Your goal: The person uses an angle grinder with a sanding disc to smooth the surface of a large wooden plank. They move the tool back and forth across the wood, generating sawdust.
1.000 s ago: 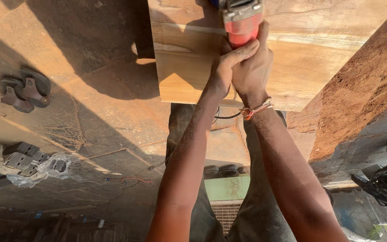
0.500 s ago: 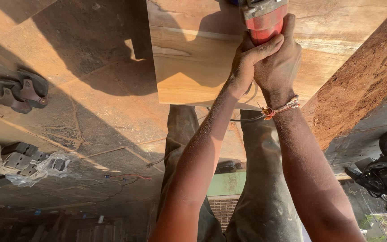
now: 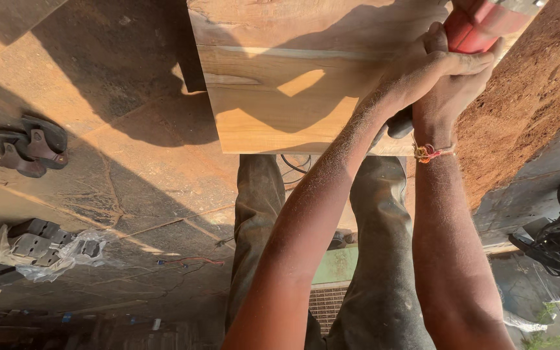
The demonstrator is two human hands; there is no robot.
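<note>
Both hands clamping the red-bodied power tool (image 3: 481, 29) at the upper right corner of view, over the far right part of the pale, sunlit wooden slab (image 3: 280, 84). Left hand (image 3: 422, 68) wrapping over, fingers pressed together around the casing; right hand (image 3: 452, 97) underneath, fingers mostly hidden, gripping too. Compared with a second ago, drifting rightward along the slab, suggesting another pass across the surface. Dark sandals (image 3: 30, 146) lying well apart on the stone floor (image 3: 131, 188).

One package only: a crumpled clear plastic bag (image 3: 46, 256) lying on the ground off to my left (grey blocky pieces showing inside it), half in shadow.
</note>
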